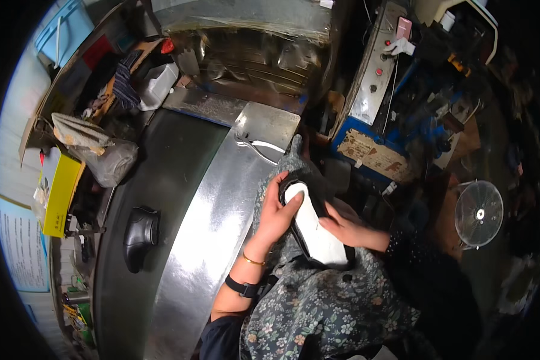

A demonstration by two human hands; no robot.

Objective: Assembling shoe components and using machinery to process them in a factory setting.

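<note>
Over my lap I hold a black shoe (pixel 314 231), its long white underside facing up. My left hand (pixel 277 211) is wrapped round the far end of it, with the thumb pressed on the white surface. My right hand (pixel 344 228) grips the shoe's right side near the middle; its far fingers are partly hidden. Beyond my left hand, a pair of pincers (pixel 263 147) lies on the shiny metal table (pixel 201 222). A finished-looking black ankle boot (pixel 141 239) rests on its side on the dark conveyor belt (pixel 173 165) to the left.
Metal machinery (pixel 246 60) stands at the far end of the belt. On the right are a blue machine with a button panel (pixel 369 78) and a round fan (pixel 479 214). A yellow box (pixel 62 195) and a plastic bag (pixel 111 162) line the left shelf. A floral apron (pixel 324 306) covers my lap.
</note>
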